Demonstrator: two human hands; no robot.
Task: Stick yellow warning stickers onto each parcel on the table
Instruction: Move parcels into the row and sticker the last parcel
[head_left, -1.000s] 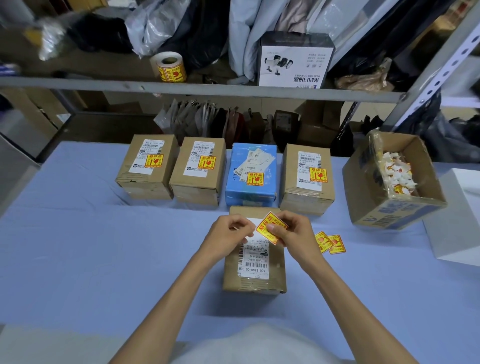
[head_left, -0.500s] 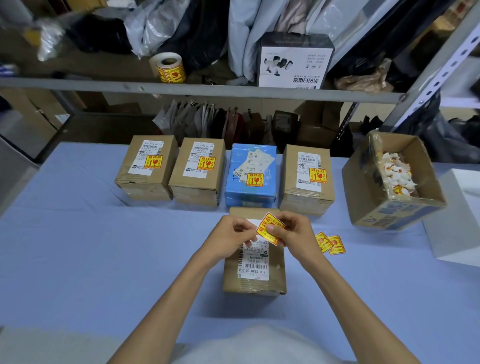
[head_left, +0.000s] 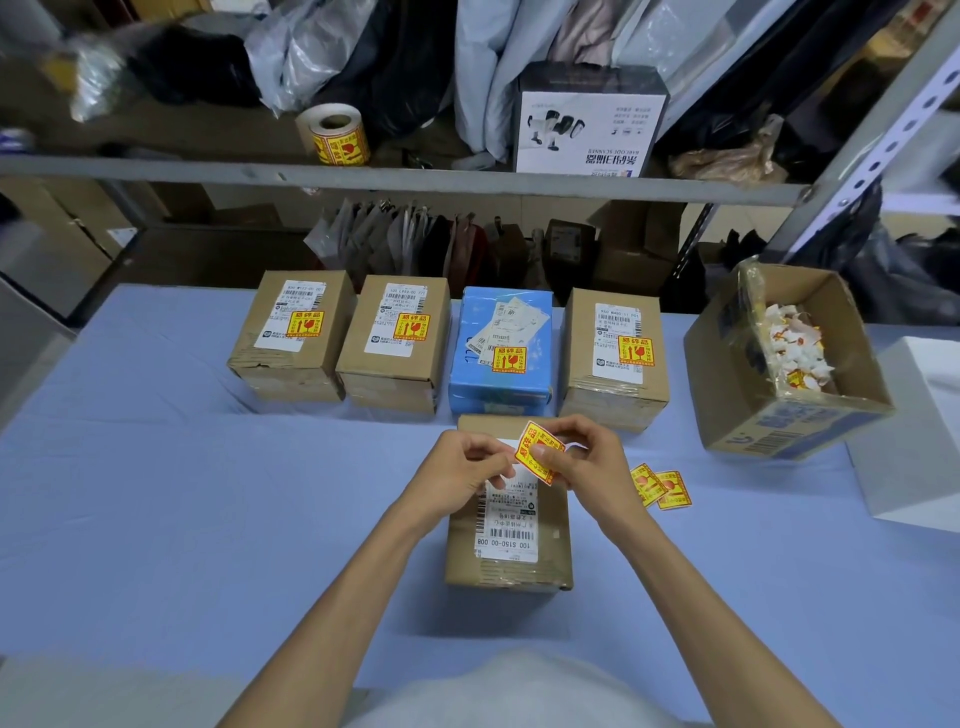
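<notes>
A brown parcel (head_left: 511, 551) with a white shipping label lies in front of me on the blue table (head_left: 156, 493). Above its far end, my right hand (head_left: 587, 467) pinches a yellow warning sticker (head_left: 537, 451), while my left hand (head_left: 460, 467) pinches the white backing at the sticker's left edge. Behind stand several parcels in a row, each carrying a yellow sticker: two brown ones (head_left: 296, 338) (head_left: 395, 343), a blue one (head_left: 501, 353) and another brown one (head_left: 615, 358).
Two loose yellow stickers (head_left: 660, 486) lie on the table right of my right hand. An open carton (head_left: 789, 364) with peeled backing scraps stands at the right, a white box (head_left: 924, 431) beyond it. A sticker roll (head_left: 335, 134) sits on the shelf behind.
The sticker has turned more upright and risen slightly in my right hand, and my left hand's fingers have drawn a little away along the backing. The parcels have not moved.
</notes>
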